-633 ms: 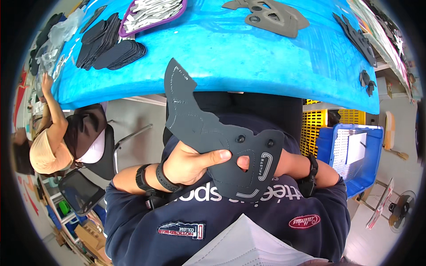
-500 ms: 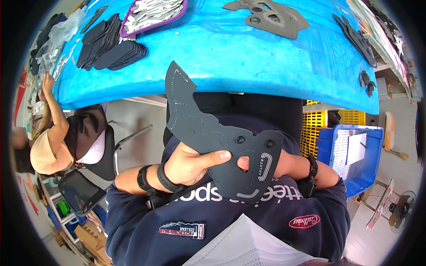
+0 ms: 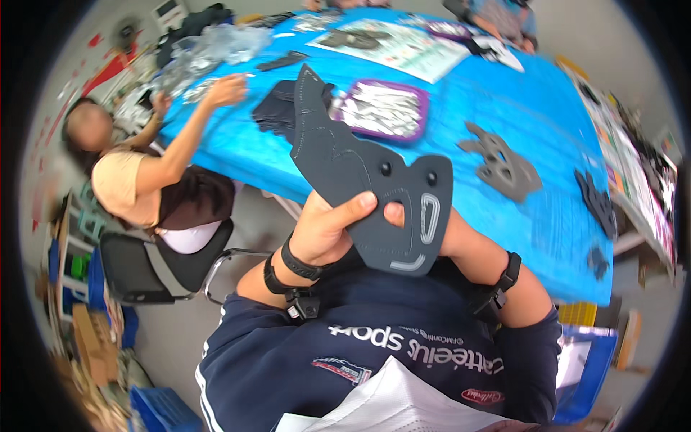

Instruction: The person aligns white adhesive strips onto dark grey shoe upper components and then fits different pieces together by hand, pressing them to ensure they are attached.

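We have the dark grey panel up in front of the near edge of the blue counter (image 3: 533, 237), tilted, its narrow end pointing away. Our left hand (image 3: 331, 227) grips it, thumb on top. Our right hand (image 3: 452, 234) is behind it, a thumb tip showing at an opening; we cannot tell how its hidden fingers close. Beyond the panel sits a purple tray (image 3: 426, 108) of white pieces; a grey cut-out (image 3: 507, 173) lies toward the counter's right edge.

Blue tabletop (image 3: 450, 109) passable between purple tray (image 3: 425, 111) and grey piece (image 3: 520, 177).
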{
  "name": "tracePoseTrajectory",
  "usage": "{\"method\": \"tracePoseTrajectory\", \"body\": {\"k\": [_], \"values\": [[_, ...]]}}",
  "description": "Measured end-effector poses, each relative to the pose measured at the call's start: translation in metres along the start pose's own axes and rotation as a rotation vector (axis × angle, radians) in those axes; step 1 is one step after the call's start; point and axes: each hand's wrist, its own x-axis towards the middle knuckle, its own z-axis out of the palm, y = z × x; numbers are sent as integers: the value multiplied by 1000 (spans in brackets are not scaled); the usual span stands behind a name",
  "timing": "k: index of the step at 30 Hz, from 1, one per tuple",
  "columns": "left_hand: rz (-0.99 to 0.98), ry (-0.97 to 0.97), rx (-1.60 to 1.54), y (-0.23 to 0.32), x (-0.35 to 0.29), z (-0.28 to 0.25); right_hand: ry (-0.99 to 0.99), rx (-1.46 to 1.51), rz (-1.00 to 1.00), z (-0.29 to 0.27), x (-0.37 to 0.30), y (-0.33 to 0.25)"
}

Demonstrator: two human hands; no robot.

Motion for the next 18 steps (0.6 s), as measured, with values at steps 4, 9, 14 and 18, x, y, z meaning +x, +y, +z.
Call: {"method": "tracePoseTrajectory", "body": {"k": [4, 9, 14, 18], "values": [[255, 148, 29, 35, -7, -32, -39, -1, 1, 36, 63, -10], [309, 281, -91, 77, -20, -84, -224, 30, 62, 83, 134, 7], [300, 443, -92, 66, -52, -88, -59, 104, 146, 106, 117, 40], [181, 283, -154, 48, -93, -79, -67, 22, 142, 110, 59, 46]]}}
